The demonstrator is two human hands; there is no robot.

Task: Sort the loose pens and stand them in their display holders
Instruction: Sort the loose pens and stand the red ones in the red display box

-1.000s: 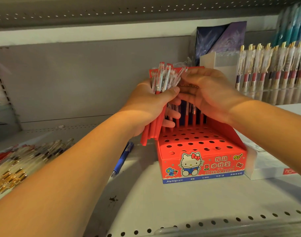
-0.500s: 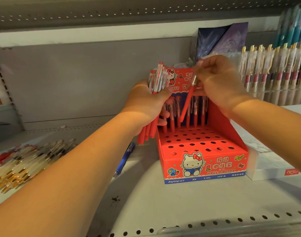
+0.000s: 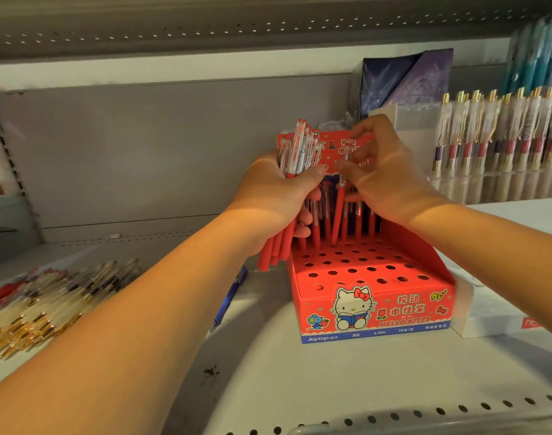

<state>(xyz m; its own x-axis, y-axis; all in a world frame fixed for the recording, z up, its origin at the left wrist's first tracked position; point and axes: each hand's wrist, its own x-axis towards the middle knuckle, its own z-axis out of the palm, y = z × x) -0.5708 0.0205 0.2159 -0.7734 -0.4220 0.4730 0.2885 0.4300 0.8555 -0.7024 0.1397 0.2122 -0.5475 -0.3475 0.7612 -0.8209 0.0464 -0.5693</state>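
On grey shelving (image 3: 300,381), left fingers (image 3: 304,218) clasp red-barrelled, clear-topped pens (image 3: 296,152); right fingers (image 3: 360,152) pinch one pen (image 3: 338,211).

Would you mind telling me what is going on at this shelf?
A person is filling the red display box. The left hand grips a bundle of red pens; the right hand pinches a single pen, its tip down at the back holes. Only the rear holes hold pens; the rest are empty.

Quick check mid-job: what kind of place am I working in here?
Most likely a stationery shop aisle: a perforated metal shelf, a branded Hello Kitty pen display box with holes, and rows of gold-clipped pens stocked upright at right.
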